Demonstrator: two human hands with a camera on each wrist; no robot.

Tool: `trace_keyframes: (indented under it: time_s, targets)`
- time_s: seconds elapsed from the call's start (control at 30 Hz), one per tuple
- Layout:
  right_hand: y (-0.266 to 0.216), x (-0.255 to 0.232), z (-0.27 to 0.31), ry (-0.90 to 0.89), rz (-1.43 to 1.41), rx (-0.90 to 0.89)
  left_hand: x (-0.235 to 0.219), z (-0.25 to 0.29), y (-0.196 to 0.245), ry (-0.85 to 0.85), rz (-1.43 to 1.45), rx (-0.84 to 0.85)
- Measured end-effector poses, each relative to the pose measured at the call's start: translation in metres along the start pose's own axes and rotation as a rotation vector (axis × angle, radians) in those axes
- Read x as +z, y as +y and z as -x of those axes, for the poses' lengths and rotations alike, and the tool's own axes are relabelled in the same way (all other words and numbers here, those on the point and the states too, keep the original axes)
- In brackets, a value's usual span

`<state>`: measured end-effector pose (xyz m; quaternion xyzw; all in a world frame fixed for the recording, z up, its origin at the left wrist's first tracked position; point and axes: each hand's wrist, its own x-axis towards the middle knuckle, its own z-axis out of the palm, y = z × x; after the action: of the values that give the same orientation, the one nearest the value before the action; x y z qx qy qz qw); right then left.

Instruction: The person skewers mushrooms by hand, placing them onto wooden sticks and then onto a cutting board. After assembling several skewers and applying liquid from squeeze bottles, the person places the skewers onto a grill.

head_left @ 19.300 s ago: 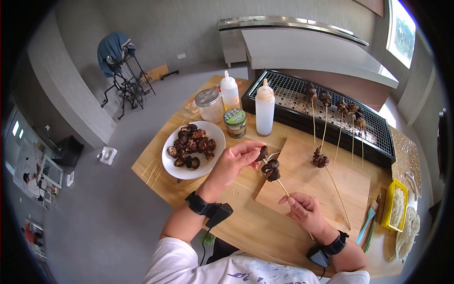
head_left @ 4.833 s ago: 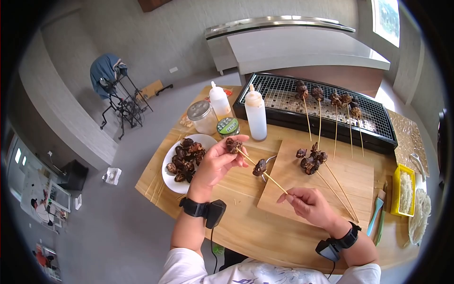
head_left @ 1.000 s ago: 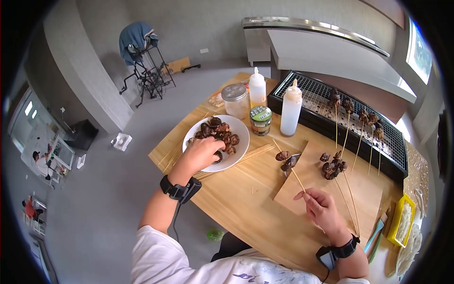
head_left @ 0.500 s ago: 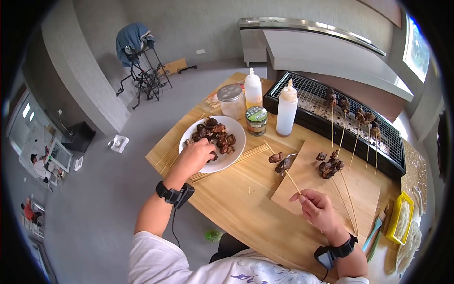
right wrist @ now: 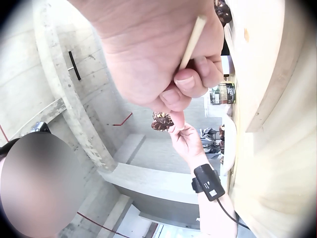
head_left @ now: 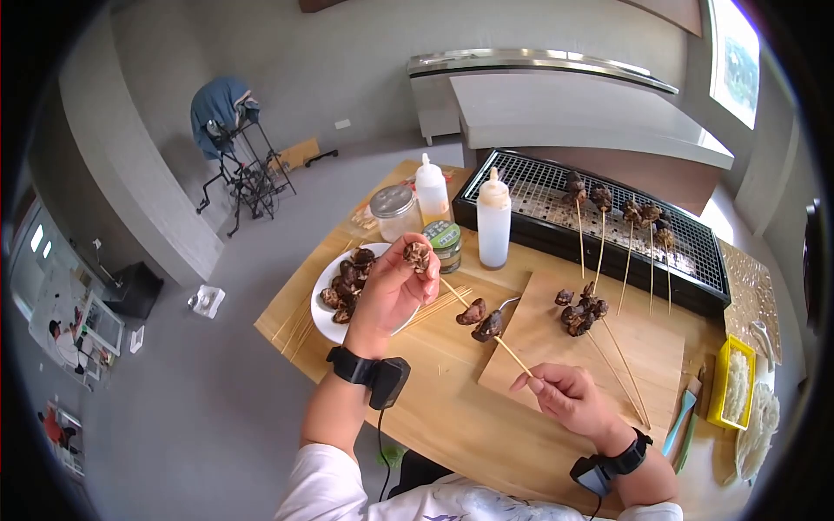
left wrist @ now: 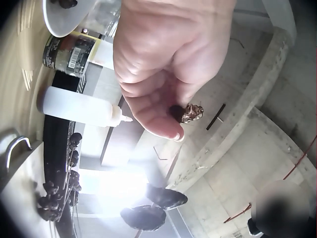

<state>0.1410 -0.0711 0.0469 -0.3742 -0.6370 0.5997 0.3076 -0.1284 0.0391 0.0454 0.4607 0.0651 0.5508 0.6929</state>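
Note:
My left hand (head_left: 389,293) pinches a dark brown mushroom (head_left: 416,255) between thumb and fingers, its crinkled surface showing; the left wrist view has the same mushroom (left wrist: 192,113) at the fingertips. Just below it is the pointed end of a bamboo skewer (head_left: 514,356), whose lower part my right hand (head_left: 569,399) grips. Two mushrooms are threaded on that skewer, a reddish-brown one (head_left: 472,312) and a darker one (head_left: 488,327). In the right wrist view the skewer's blunt end (right wrist: 193,42) sticks out of the curled fingers.
Behind the left hand stands a white plate (head_left: 319,317) of mushrooms, with loose skewers (head_left: 439,308) beside it. A cutting board (head_left: 539,365) bears loaded skewers. Farther back are a squeeze bottle (head_left: 493,230), a jar (head_left: 393,213) and a black grill (head_left: 476,204) holding several skewers.
Within the last second my left hand has lifted a mushroom off the plate and brought it rightward to the skewer tip. Since the oldest frame, another loaded skewer lies on the board.

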Motion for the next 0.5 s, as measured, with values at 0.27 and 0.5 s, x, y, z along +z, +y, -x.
trace_keyframes:
  time_s: [0.27, 0.5]
  targets:
    - [0.001, -0.003, -0.001, 0.012, 0.026, -0.017, 0.011, -0.013, -0.020, -0.011, 0.057, -0.097]
    - [0.006, -0.001, -0.005, 0.053, -0.006, 0.018, 0.004, -0.007, -0.027, 0.004, 0.061, -0.093]
